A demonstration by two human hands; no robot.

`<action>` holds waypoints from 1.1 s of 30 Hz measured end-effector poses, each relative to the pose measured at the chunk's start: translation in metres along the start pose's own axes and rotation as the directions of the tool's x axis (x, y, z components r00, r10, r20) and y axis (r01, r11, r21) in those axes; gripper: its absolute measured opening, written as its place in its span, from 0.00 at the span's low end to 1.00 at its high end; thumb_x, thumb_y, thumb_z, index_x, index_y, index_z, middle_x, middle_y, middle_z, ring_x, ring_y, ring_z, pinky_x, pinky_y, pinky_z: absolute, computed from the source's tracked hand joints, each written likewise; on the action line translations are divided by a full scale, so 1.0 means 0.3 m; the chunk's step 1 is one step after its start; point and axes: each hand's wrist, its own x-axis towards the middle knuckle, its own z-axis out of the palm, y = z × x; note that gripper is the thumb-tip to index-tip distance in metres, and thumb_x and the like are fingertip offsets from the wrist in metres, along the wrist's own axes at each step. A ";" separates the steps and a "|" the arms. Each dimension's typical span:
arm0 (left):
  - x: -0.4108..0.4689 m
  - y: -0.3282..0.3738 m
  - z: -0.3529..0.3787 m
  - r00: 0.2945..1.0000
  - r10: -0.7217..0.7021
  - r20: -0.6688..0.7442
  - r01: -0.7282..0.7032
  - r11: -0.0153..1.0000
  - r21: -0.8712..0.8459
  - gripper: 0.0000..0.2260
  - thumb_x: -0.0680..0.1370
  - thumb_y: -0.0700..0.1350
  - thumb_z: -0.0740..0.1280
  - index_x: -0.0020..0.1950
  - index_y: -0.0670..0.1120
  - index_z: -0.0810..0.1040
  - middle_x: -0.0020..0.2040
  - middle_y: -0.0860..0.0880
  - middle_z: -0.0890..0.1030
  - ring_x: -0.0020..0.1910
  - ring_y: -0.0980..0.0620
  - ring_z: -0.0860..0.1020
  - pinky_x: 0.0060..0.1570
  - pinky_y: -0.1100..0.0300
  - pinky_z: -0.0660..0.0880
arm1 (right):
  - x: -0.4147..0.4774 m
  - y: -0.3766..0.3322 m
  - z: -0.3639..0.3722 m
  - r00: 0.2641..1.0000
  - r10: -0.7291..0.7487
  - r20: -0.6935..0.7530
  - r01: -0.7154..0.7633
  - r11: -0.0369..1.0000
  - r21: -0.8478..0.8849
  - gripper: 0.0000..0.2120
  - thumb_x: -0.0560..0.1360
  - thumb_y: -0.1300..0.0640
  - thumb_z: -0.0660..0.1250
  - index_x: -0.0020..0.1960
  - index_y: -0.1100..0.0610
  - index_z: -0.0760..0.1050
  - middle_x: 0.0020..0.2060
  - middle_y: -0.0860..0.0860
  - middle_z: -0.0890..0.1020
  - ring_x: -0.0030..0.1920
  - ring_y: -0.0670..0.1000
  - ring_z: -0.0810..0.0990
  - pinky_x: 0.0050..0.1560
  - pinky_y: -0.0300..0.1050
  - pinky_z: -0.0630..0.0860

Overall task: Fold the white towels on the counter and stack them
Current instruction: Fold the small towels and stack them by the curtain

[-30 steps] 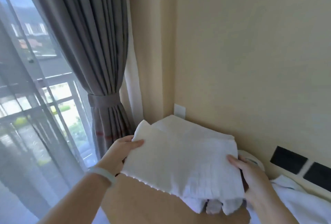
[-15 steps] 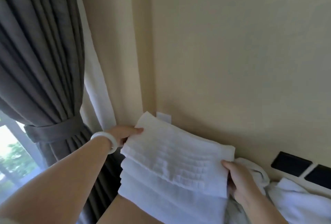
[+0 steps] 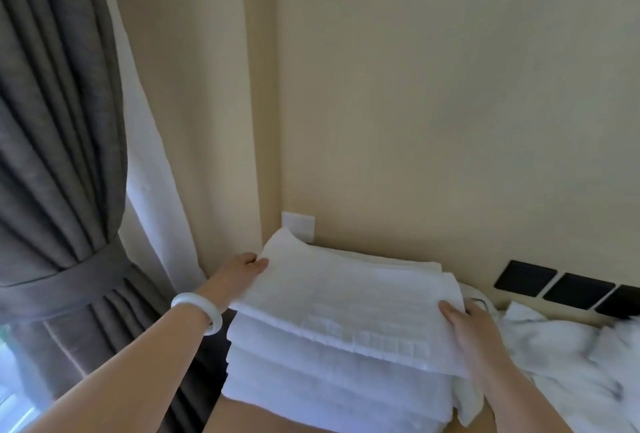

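Against the cream wall (image 3: 450, 86), on the left end of the brown surface (image 3: 263, 423), stands a stack of folded towels (image 3: 329, 391). One more folded towel (image 3: 346, 304) lies on top of it, and both hands hold this towel. It lies between the two grips, with its waffle-pattern border along the near edge.

The left hand (image 3: 242, 271) is at the far left corner of the towel. Its thumb lies on the upper side of the cloth and the other fingers are hidden under the edge, so this grip is a narrow pinch on the towel. A white bracelet (image 3: 201, 311) sits on the left wrist.

The right hand (image 3: 467, 325) is at the right edge, nearer to the camera. Its thumb presses on the top and the fingers go down around the side, so this grip also holds the towel.

Just beside the stack, to the right, lies a heap of unfolded white towels (image 3: 561, 349). Above it there are black wall panels (image 3: 554, 285). A white wall plate (image 3: 298, 223) is behind the stack. On the left hangs a grey curtain (image 3: 59, 155), gathered by a tieback (image 3: 69, 285).
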 end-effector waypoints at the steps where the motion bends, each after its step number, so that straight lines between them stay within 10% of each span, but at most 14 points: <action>1: 0.008 -0.033 0.016 1.000 -0.013 0.009 0.012 0.998 0.058 0.15 0.82 0.52 0.61 0.51 0.41 0.76 0.48 0.40 0.81 0.43 0.45 0.78 0.46 0.52 0.75 | -0.011 0.023 0.001 0.999 0.028 0.015 -0.028 0.999 -0.027 0.16 0.80 0.53 0.64 0.66 0.58 0.73 0.49 0.53 0.78 0.50 0.58 0.77 0.56 0.54 0.73; 10: 0.028 -0.067 0.053 0.999 -0.037 -0.038 0.045 0.965 0.257 0.13 0.81 0.51 0.61 0.56 0.40 0.71 0.47 0.42 0.78 0.41 0.45 0.77 0.44 0.54 0.74 | -0.060 0.066 -0.009 0.998 0.056 0.018 -0.056 0.998 0.033 0.18 0.80 0.53 0.64 0.67 0.57 0.70 0.49 0.51 0.76 0.47 0.53 0.76 0.45 0.47 0.73; 17: -0.134 0.032 0.205 0.923 0.337 -0.184 -0.109 0.689 0.716 0.27 0.80 0.48 0.63 0.77 0.48 0.59 0.72 0.45 0.63 0.70 0.43 0.64 0.67 0.49 0.64 | -0.088 0.100 -0.106 0.996 0.077 0.051 -0.085 0.981 0.172 0.13 0.79 0.60 0.66 0.63 0.56 0.74 0.51 0.58 0.82 0.49 0.58 0.83 0.46 0.48 0.81; 25: -0.386 0.247 0.715 0.658 0.736 0.155 -0.710 0.539 0.453 0.19 0.76 0.37 0.67 0.67 0.43 0.75 0.65 0.46 0.71 0.66 0.44 0.71 0.66 0.51 0.68 | -0.072 0.234 -0.400 0.995 0.089 0.033 -0.094 0.976 0.197 0.10 0.78 0.62 0.66 0.60 0.58 0.76 0.44 0.57 0.80 0.41 0.52 0.78 0.38 0.39 0.78; 33: -0.661 0.361 1.429 0.641 0.632 0.435 -0.762 0.594 0.259 0.15 0.80 0.45 0.62 0.67 0.53 0.69 0.65 0.57 0.65 0.58 0.57 0.71 0.61 0.66 0.66 | 0.004 0.604 -0.965 0.987 0.160 -0.030 -0.152 0.973 0.174 0.08 0.76 0.63 0.69 0.54 0.56 0.77 0.48 0.53 0.77 0.42 0.47 0.77 0.40 0.41 0.76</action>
